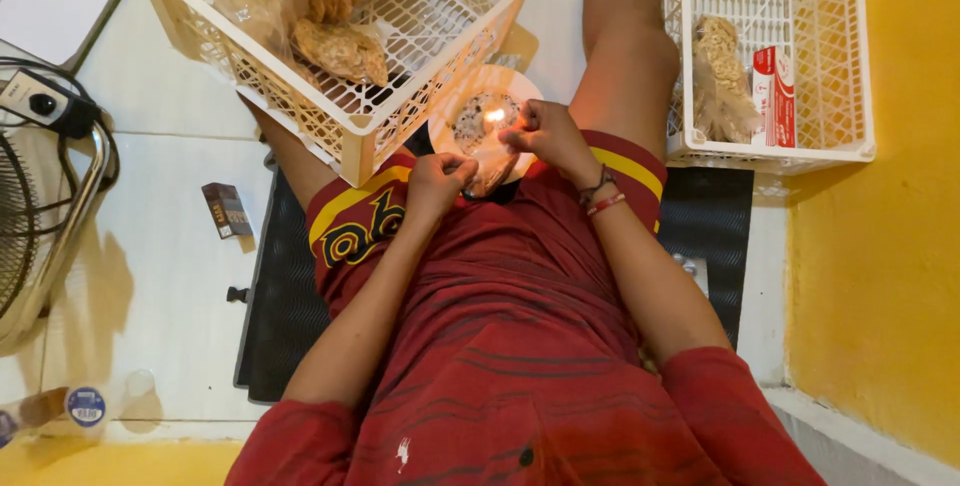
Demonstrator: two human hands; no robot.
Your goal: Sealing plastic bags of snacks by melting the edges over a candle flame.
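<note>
Both hands: left hand [437,183], right hand [541,136] pinch clear packet [492,161] at flame [494,116]; 2 white crates [372,131] flank.

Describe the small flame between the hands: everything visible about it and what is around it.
The flame is small and bright orange-white, burning over a round pale dish with a dark speckled middle. What it burns on cannot be made out. The right hand and left hand pinch a clear plastic bag just below it. A white plastic crate stands right beside the dish.

Person wears a dark red shirt with darker stripes and short sleeves, a small white spot near the hem. Red shorts with yellow bands at leg hems, black-yellow lettering on one leg. Beaded bracelets on right wrist.
</note>
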